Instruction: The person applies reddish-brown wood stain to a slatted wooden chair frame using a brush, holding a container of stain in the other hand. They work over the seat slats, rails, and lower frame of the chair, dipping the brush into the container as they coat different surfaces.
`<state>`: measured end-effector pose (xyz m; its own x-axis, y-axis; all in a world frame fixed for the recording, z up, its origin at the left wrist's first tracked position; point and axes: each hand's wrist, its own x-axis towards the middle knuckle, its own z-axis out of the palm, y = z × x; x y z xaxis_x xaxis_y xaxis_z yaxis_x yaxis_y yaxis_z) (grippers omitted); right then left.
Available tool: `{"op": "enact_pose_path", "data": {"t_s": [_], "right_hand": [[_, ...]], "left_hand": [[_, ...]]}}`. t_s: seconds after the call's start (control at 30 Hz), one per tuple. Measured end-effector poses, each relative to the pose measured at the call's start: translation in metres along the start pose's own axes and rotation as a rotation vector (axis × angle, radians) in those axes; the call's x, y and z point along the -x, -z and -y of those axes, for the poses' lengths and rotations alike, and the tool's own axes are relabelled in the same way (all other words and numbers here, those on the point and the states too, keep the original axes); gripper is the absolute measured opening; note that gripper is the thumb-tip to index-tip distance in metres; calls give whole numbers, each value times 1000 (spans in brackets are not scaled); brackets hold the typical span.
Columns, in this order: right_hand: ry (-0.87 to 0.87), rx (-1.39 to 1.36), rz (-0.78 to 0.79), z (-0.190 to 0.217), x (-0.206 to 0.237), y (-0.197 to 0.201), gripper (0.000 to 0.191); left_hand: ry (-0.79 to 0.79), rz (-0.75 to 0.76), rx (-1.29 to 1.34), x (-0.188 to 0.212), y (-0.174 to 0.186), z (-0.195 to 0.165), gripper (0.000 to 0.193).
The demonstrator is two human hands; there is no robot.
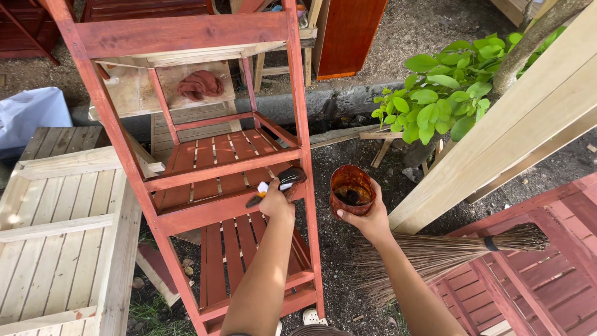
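My left hand (pixel 277 202) grips a paintbrush (pixel 283 183) with a dark, stain-soaked head. The brush tip rests against the front rail of the red-brown stained wooden shelf rack (pixel 217 168), at its middle shelf. My right hand (pixel 367 218) holds a small round cup (pixel 351 190) smeared with red-brown stain, dark liquid inside, just right of the rack's front right post. The two hands are about a hand's width apart.
Unpainted slatted wooden crates (pixel 59 230) stand at the left. A pale plank (pixel 516 130) leans at the right, with a twig broom (pixel 448 252) lying over a stained slatted piece (pixel 535 280). A green plant (pixel 444 87) grows behind. A reddish rag (pixel 199 84) lies on a board behind the rack.
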<state>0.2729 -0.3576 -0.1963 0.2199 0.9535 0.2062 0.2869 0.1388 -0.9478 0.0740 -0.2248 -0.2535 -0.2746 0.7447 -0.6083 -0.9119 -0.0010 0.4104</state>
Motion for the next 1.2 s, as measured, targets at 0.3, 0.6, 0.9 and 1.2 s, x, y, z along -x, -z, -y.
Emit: {"op": "enact_pose_path", "data": {"t_s": [0.3,0.6,0.9,1.2], "right_hand": [[-31,124,-22,5,4,6,110],[-15,43,-1,3,1,-4,110],[12,46,12,8,-9,-6,109],[29,18,-26,6,-5,3,107]], "left_hand": [[306,59,372,-5,2,16,32],[-78,101,-232,-1,-15,-16,17],[163,-12,178,-20,-7,-8,22],[-628,166,-1093,-15,-31,0,18]]}}
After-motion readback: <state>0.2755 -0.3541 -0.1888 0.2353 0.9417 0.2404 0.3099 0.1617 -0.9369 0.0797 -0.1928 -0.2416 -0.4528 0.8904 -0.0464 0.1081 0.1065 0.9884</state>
